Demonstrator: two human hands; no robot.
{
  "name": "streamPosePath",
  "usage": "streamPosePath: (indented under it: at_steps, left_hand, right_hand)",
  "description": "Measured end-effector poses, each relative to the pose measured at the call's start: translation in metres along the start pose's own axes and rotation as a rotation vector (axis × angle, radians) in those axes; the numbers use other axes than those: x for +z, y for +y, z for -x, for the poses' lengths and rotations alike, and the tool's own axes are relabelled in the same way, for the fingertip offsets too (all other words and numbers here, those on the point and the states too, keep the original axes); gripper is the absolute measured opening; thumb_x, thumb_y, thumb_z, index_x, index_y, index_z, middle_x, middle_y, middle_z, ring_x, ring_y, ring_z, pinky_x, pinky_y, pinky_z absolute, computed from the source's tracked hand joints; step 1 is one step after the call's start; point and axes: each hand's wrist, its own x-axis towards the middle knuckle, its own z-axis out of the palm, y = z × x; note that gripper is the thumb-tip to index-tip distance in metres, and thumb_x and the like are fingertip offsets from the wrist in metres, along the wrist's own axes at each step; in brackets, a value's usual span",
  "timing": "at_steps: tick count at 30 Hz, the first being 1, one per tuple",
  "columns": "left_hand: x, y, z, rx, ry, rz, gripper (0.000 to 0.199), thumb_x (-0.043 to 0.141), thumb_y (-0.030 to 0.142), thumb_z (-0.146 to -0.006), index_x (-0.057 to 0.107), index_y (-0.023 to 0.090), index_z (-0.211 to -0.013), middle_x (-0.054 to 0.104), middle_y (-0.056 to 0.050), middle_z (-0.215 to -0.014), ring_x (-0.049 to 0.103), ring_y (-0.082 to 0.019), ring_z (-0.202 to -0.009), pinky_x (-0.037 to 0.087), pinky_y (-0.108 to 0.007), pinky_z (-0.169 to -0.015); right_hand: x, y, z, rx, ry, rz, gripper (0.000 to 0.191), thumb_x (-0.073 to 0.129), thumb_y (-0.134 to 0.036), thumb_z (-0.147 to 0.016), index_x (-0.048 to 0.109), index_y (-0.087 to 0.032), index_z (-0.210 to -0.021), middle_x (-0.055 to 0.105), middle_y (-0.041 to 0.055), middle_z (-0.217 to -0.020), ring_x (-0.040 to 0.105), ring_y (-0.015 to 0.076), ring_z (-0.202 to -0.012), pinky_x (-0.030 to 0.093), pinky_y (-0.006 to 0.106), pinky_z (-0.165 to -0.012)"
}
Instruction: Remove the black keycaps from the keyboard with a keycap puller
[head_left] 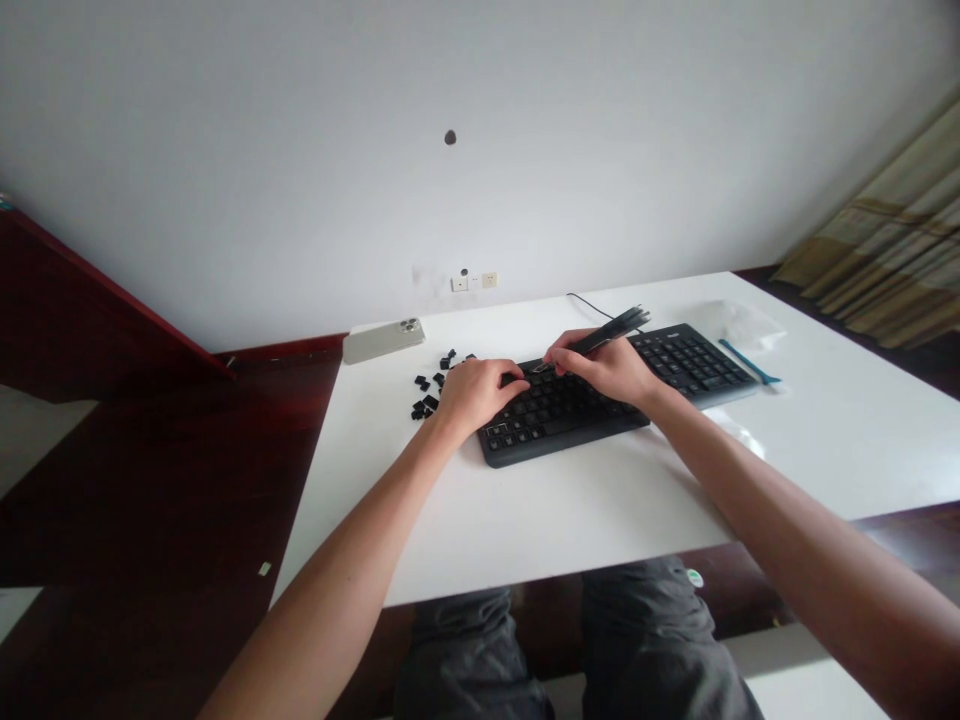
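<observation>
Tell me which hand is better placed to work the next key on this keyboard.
Right, probably: the right hand grips a black long-handled tool, its tip at the keys of the black keyboard. The left hand rests on the keys, showing no tool, though nearer the loose keycaps.

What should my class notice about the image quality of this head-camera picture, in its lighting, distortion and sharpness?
In the head view, wide-angle distortion tilts the white table and stretches the forearms toward the bottom corners; the light is soft and even, with only a faint shadow under the black keyboard; no strong glare shows, though the key legends are too soft to read.
</observation>
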Motion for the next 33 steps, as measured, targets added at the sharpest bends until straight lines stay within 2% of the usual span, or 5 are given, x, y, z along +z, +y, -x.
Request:
streamPosePath:
  at_steps: [6,12,19,24,33]
  left_hand:
    - [0.002,-0.001,-0.002,0.001,0.002,-0.014,0.018,0.073,0.042,-0.098,0.085,0.030,-0.105,0.076,-0.001,-0.079,0.068,-0.019,-0.074,0.046,-0.030,-0.072]
    - [0.002,0.000,-0.003,-0.008,-0.010,-0.017,0.018,0.074,0.040,-0.097,0.085,0.029,-0.106,0.076,-0.001,-0.078,0.066,-0.018,-0.070,0.044,-0.030,-0.069]
    - [0.002,-0.001,-0.003,-0.043,-0.005,0.042,0.015,0.075,0.038,-0.095,0.084,0.027,-0.099,0.070,0.001,-0.070,0.059,-0.015,-0.063,0.038,-0.028,-0.064]
    - [0.000,-0.001,-0.002,-0.041,-0.016,0.058,0.016,0.072,0.034,-0.096,0.084,0.026,-0.101,0.067,0.002,-0.067,0.056,-0.014,-0.060,0.035,-0.028,-0.062]
    - [-0.004,-0.005,0.001,-0.004,-0.007,0.102,0.030,0.060,0.011,-0.091,0.085,0.024,-0.103,0.059,0.004,-0.060,0.050,-0.012,-0.058,0.038,-0.026,-0.064]
  right_hand:
    - [0.003,-0.004,0.002,-0.001,-0.121,-0.063,0.025,0.065,-0.043,-0.093,0.078,-0.021,-0.090,0.076,0.0036,-0.080,0.069,0.0215,-0.078,0.054,0.035,-0.075]
    - [0.009,0.003,-0.002,0.087,0.044,-0.128,0.031,0.066,-0.048,-0.094,0.073,-0.019,-0.088,0.074,0.0035,-0.076,0.065,0.0172,-0.068,0.053,0.031,-0.067]
    - [0.019,0.009,-0.002,0.136,0.071,-0.121,0.036,0.067,-0.055,-0.094,0.073,-0.019,-0.090,0.074,0.0028,-0.072,0.067,0.0173,-0.064,0.053,0.030,-0.066]
    - [0.020,0.012,-0.003,0.088,0.090,-0.138,0.035,0.066,-0.053,-0.095,0.072,-0.019,-0.093,0.074,0.0024,-0.075,0.067,0.0174,-0.069,0.052,0.030,-0.069]
    - [0.015,-0.006,-0.044,-0.029,0.102,0.007,0.028,0.062,-0.044,-0.096,0.071,-0.019,-0.084,0.065,-0.0004,-0.066,0.056,0.0152,-0.062,0.043,0.030,-0.062]
